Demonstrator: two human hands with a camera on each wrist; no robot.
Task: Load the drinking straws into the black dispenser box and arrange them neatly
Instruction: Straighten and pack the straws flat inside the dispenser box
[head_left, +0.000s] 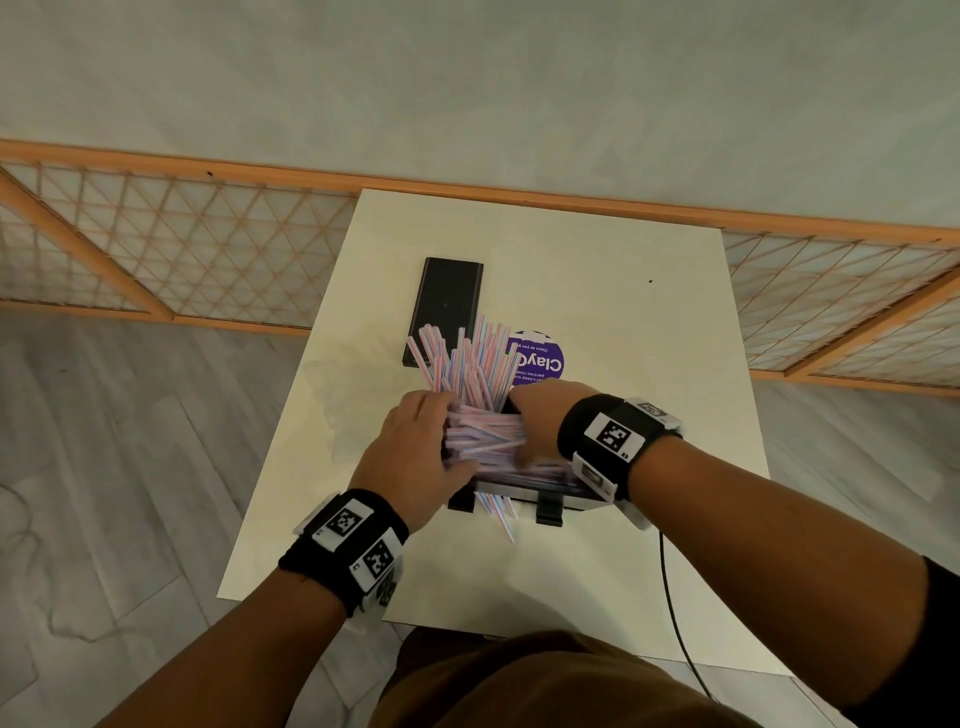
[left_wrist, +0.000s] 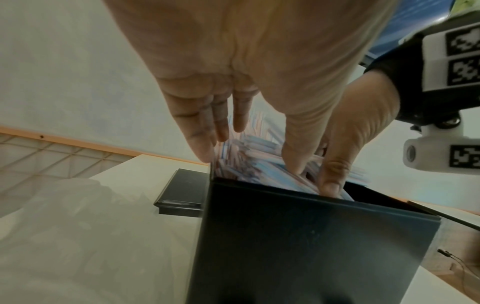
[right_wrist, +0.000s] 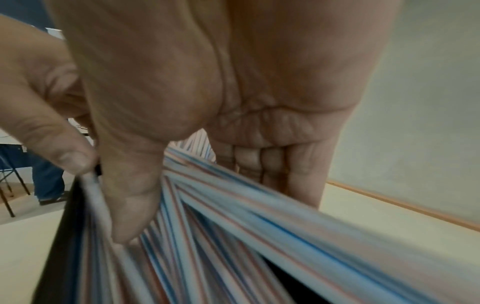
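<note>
Striped pink-and-blue straws (head_left: 485, 439) lie heaped across the top of the black dispenser box (head_left: 524, 489) near the table's front middle. More straws (head_left: 467, 358) stand up slanted behind the heap. A few poke out below the box front (head_left: 498, 512). My left hand (head_left: 447, 441) presses its straight fingers against the straws' left ends (left_wrist: 249, 152) above the box (left_wrist: 298, 236). My right hand (head_left: 524, 431) grips the bundle from the right. Its thumb (right_wrist: 130, 205) lies over the straws (right_wrist: 233, 226), with the fingers curled behind them.
The box's black lid (head_left: 449, 312) lies flat on the white table (head_left: 623, 338) behind the box, also seen in the left wrist view (left_wrist: 182, 193). A round purple sticker (head_left: 543, 364) is beside it. A black cable (head_left: 670, 597) runs off the front right edge.
</note>
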